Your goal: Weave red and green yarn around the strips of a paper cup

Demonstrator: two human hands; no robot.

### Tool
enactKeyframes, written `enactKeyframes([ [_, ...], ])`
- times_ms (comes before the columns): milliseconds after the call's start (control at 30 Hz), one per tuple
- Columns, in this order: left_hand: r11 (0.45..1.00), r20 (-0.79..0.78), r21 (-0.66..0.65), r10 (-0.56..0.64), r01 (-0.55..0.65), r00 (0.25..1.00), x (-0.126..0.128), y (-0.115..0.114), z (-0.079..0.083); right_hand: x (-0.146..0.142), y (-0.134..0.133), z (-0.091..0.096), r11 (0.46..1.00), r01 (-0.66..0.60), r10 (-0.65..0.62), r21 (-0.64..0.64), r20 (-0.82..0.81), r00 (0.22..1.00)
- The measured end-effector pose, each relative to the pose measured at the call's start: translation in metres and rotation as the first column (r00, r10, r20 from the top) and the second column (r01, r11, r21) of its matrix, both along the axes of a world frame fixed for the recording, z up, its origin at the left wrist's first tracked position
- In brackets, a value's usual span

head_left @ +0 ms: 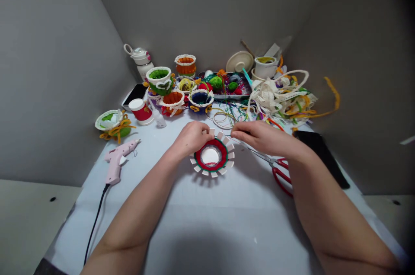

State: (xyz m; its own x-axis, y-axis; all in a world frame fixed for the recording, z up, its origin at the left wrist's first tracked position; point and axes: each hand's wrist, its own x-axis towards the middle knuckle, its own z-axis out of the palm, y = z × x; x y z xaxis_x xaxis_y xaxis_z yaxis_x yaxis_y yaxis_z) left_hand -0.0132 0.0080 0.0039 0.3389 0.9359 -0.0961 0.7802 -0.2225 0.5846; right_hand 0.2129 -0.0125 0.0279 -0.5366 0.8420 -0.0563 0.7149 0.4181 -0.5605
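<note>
A slit paper cup (212, 157), its white tabs splayed outward around a ring of red and green yarn, is set on the table (227, 223) between the two hands. The tabs nearest the left hand (191, 139) are held down by its curled fingers, so the cup is gripped at the rim. A thin strand (228, 136) running toward the cup is pinched almost shut between the fingertips of the right hand (259, 135). Red-handled scissors (279, 175) are laid just below the right hand, and a pink hot glue gun (116, 160) lies left of the left hand. A metal tray (234, 97) of yarn balls and a tangle of lace trim (275, 97) are placed beyond the hands.
</note>
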Motion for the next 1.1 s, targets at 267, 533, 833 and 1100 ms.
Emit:
enactKeyframes([
  [267, 1.0, -0.095, 0.018, 0.02, -0.018, 0.995, 0.0, 0.0, -0.002, -0.011, -0.009, -0.002, 0.959, -0.114, 0.117, 0.261, 0.005, 0.993],
  [533, 0.997, 0.072, -0.075, 0.016, -0.011, 0.997, -0.01, 0.006, 0.004, -0.001, -0.001, -0.007, 0.976, -0.085, 0.067, 0.199, 0.097, 0.993],
  [833, 0.992, 0.161, -0.05, 0.124, -0.118, 0.979, -0.012, 0.007, 0.009, -0.004, -0.004, -0.002, 0.997, -0.064, 0.062, 0.035, 0.063, 0.996],
  [1100, 0.983, 0.131, -0.002, 0.182, -0.183, 0.975, -0.007, 0.008, 0.006, -0.013, -0.005, 0.004, 0.996, 0.058, -0.053, -0.062, 0.081, 0.995],
])
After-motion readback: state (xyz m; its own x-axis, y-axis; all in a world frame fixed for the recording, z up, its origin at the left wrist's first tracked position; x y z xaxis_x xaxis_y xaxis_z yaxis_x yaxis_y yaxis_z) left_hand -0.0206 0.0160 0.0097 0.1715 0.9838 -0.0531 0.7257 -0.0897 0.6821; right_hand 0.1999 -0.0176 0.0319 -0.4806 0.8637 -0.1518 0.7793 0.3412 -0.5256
